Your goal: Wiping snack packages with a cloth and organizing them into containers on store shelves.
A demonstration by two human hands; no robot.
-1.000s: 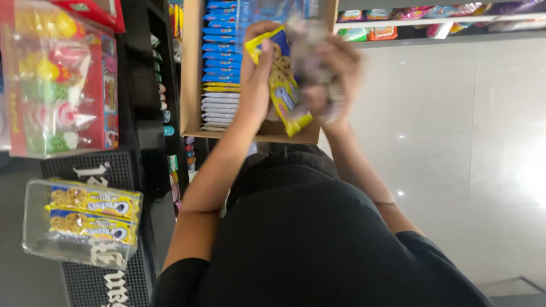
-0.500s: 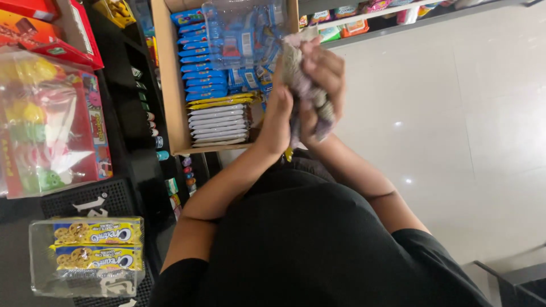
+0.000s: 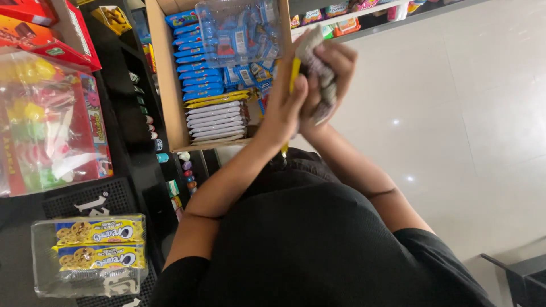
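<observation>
My left hand (image 3: 282, 111) and my right hand (image 3: 335, 62) are pressed together above the near right corner of an open cardboard box (image 3: 165, 85). The left hand grips a thin yellow snack packet (image 3: 295, 75), seen edge-on. The right hand is closed on a crumpled clear and grey plastic wrapper (image 3: 322, 108). The box holds rows of blue, yellow and white packets. A clear plastic pack of blue packets (image 3: 239, 34) lies on top of them, just left of my hands.
On the black counter at left stand a clear tray of yellow biscuit packs (image 3: 96, 250), a bag of coloured sweets (image 3: 45, 125) and red boxes (image 3: 34, 28). A low shelf of goods (image 3: 352, 17) lines the far side of the white tiled floor (image 3: 466, 113).
The yellow packet, face-on in my left hand a second ago, is now edge-on. Both hands have closed together, with the wrapper bunched in the right.
</observation>
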